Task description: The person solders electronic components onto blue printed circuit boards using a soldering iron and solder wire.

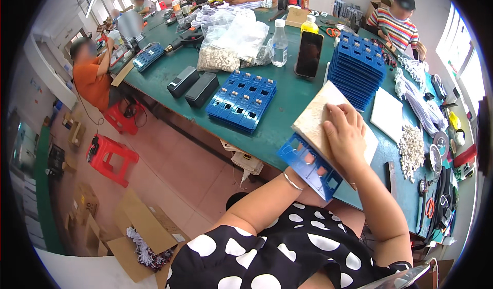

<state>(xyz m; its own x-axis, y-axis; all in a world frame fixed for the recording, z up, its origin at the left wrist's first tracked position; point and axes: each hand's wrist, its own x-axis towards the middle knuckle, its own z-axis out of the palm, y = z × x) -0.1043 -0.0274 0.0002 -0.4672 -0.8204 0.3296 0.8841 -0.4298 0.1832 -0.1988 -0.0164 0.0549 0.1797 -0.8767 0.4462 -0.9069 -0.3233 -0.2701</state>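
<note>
Above the near edge of the table, a blue circuit board panel (298, 153) is pressed beneath a thick pale board (313, 115), and both are tilted. My left hand (308, 158) supports the panel from below; skin shows through its cutouts, while most of the fingers are hidden. On top of the pale board lies my right hand (345, 135), fingers bent and pressed to its surface. Just beyond stands a tall stack of blue panels (357, 70). A lower stack of similar panels (242, 101), with small pale connectors on it, sits to the left.
A phone (309, 56) stands upright behind the boards, near a water bottle (279, 43). Two black boxes (202, 89) sit left of the low stack. At right are a white slab (386, 114), loose pale connectors (411, 150) and tools. Co-workers sit around the table.
</note>
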